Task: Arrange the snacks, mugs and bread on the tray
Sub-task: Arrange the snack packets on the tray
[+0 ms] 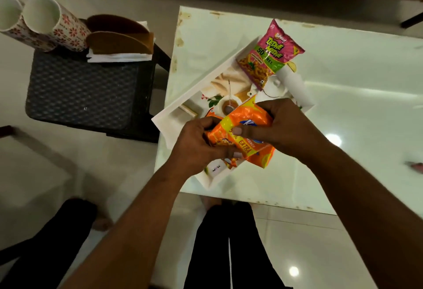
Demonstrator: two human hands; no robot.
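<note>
An orange snack packet (246, 120) is held over the near end of the white printed tray (169, 114). My left hand (194, 144) grips its lower left side and my right hand (279, 126) grips its upper right side. A pink and green snack packet (270, 53) lies at the tray's far end, leaning on the rim. Two white floral mugs (45, 18) stand on the dark stool at the upper left. Beside them, two brown bread slices (119, 34) lie on white napkins.
The tray sits on a glossy white table (343, 110) near its left corner. The dark woven stool (87, 92) stands left of the table. A small pink item (415, 166) lies at the table's right edge. My dark-trousered legs are below, over a pale tiled floor.
</note>
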